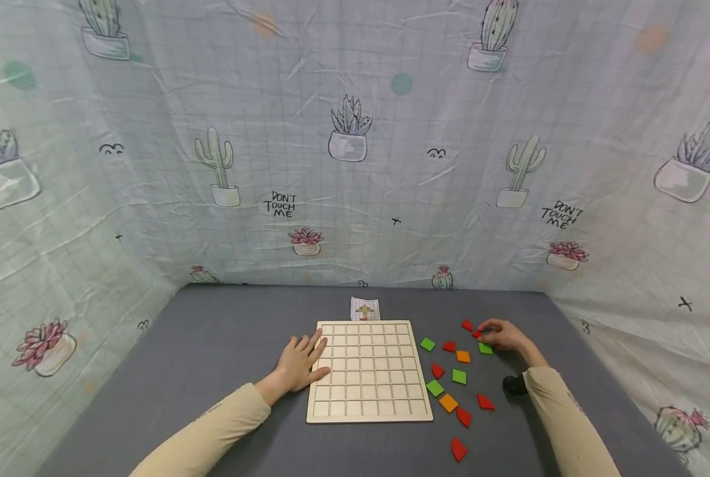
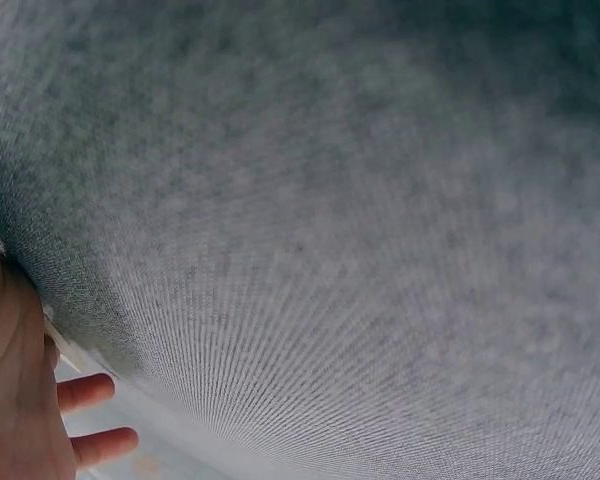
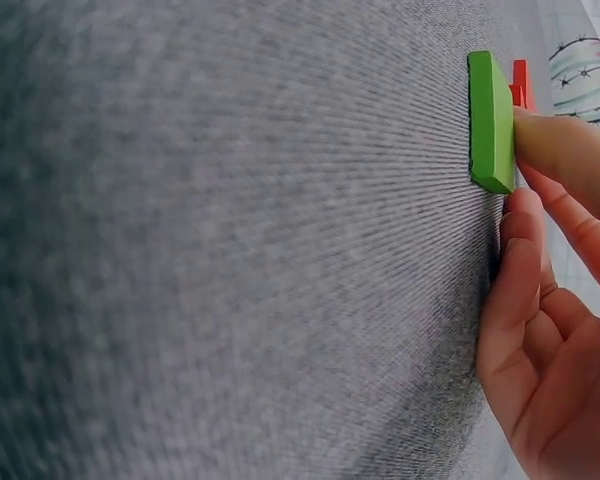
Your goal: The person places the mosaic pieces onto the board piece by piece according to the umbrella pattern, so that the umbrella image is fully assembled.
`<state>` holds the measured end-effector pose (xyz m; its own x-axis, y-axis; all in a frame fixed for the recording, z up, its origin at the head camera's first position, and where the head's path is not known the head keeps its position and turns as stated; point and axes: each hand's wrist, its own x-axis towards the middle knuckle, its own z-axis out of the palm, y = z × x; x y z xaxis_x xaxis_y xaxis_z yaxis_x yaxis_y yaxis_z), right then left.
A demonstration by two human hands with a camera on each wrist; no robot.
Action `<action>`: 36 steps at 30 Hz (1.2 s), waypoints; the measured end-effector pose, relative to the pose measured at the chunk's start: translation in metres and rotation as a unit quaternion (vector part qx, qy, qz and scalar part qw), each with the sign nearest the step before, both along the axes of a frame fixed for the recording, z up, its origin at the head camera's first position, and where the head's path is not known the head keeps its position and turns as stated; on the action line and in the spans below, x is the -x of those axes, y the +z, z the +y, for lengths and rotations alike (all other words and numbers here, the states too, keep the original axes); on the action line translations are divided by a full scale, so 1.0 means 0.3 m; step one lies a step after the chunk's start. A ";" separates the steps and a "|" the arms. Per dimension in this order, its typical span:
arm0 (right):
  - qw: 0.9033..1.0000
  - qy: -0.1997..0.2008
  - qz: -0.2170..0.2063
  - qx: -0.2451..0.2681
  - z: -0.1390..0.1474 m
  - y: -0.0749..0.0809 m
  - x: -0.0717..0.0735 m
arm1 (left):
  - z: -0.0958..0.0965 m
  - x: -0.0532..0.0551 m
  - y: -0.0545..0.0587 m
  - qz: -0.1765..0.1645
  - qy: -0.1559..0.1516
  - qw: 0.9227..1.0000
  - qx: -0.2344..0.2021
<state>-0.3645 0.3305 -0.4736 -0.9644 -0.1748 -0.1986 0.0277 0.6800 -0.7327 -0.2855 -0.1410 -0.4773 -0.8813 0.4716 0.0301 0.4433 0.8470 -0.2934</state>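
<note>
A pale wooden grid board (image 1: pixel 369 372) lies flat on the grey table. My left hand (image 1: pixel 299 361) rests on its left edge with fingers spread; in the left wrist view two fingers (image 2: pixel 105 446) stick out straight. Over at the right, my right hand (image 1: pixel 506 336) pinches a small red piece (image 1: pixel 476 334) between thumb and index finger. Right beside that thumb lies a green square tile (image 1: pixel 485 348), which in the right wrist view (image 3: pixel 490 125) partly hides the red one. Another red piece (image 1: pixel 467 325) sits just left of the fingertips.
Several loose tiles lie between the board and my right arm: green squares (image 1: pixel 459 376), orange squares (image 1: pixel 448 402) and red rounded-edge pieces (image 1: pixel 459 449). A small printed pattern card (image 1: pixel 364 309) touches the board's far edge. A cactus-print cloth (image 1: pixel 355 218) hangs behind the table.
</note>
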 end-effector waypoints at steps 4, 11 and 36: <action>1.000 -0.004 0.010 0.001 -0.001 0.001 -0.004 | 0.008 -0.001 0.009 -0.007 0.014 1.000 0.008; 1.000 -0.004 0.023 0.002 0.005 0.002 -0.011 | 0.012 0.002 0.006 -0.002 0.012 1.000 0.013; 0.998 0.039 0.036 0.038 -0.031 0.055 -0.021 | 0.005 0.008 -0.004 0.000 0.012 1.000 0.022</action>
<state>-0.3583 0.3214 -0.4569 -0.9584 -0.2619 -0.1134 -0.0771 0.6201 -0.7807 -0.2879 -0.1395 -0.4785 -0.8928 0.4504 0.0103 0.4220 0.8442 -0.3306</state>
